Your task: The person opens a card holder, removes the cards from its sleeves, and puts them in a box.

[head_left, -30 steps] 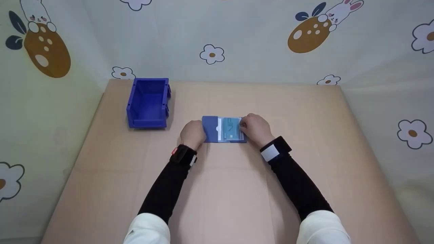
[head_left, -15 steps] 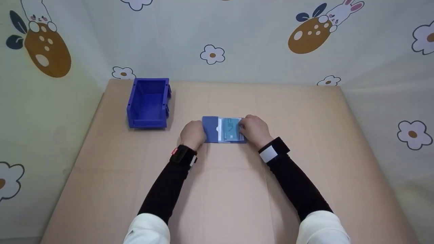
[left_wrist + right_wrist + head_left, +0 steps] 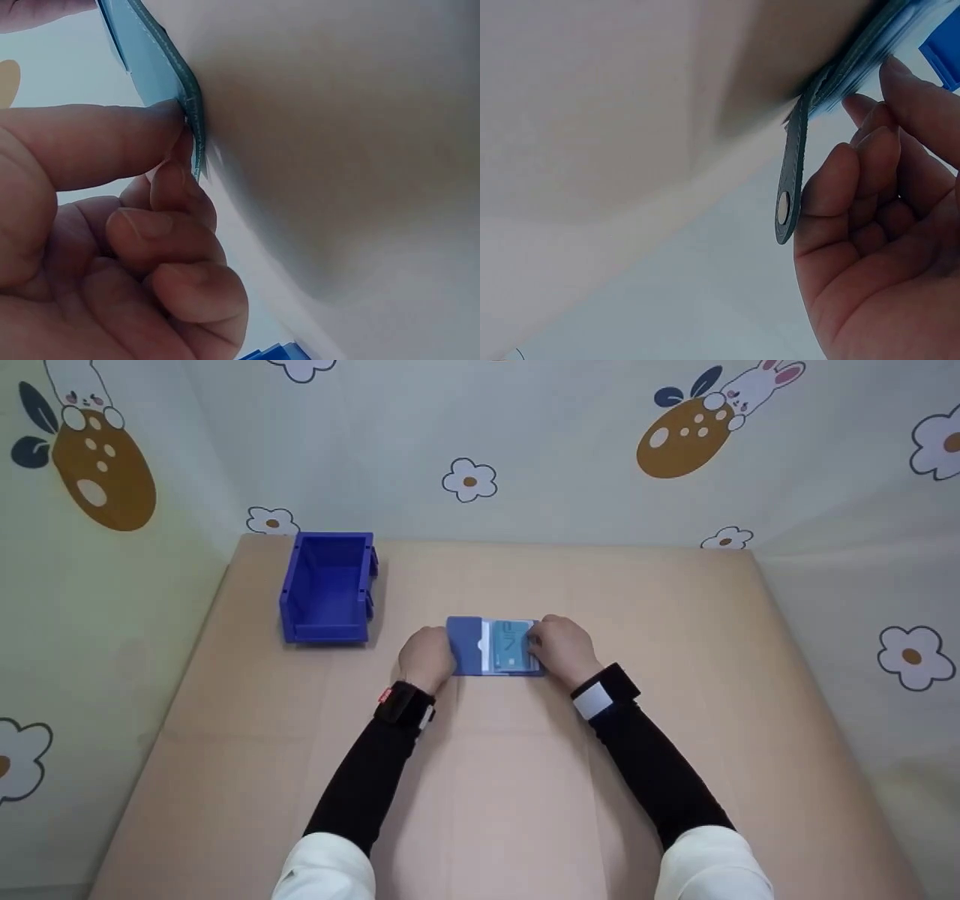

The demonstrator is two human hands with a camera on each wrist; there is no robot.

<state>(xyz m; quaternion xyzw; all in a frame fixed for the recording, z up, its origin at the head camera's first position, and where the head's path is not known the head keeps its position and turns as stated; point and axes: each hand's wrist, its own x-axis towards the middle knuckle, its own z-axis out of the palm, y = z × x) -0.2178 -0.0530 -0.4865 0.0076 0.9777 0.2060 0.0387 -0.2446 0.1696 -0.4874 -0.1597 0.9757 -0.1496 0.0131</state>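
A blue card wallet (image 3: 466, 649) lies spread open on the table, clear sleeves on its right half. A light blue card (image 3: 511, 647) with large lettering shows at those sleeves. My left hand (image 3: 427, 658) pinches the wallet's left edge between thumb and index finger; the left wrist view shows the stitched dark edge of the cover (image 3: 193, 105) in that pinch. My right hand (image 3: 566, 649) is at the card's right edge, thumb and index finger pinching there, other fingers curled. In the right wrist view a dark strap (image 3: 792, 172) with a metal snap hangs from the wallet beside the fingers.
A blue plastic bin (image 3: 330, 634) stands at the table's back left, beyond my left hand. Behind the tan tabletop (image 3: 517, 780) and along its sides hangs a pale printed cloth (image 3: 562, 450).
My right hand has shifted very slightly left at the card's edge. The left hand, wallet and bin stay where they were.
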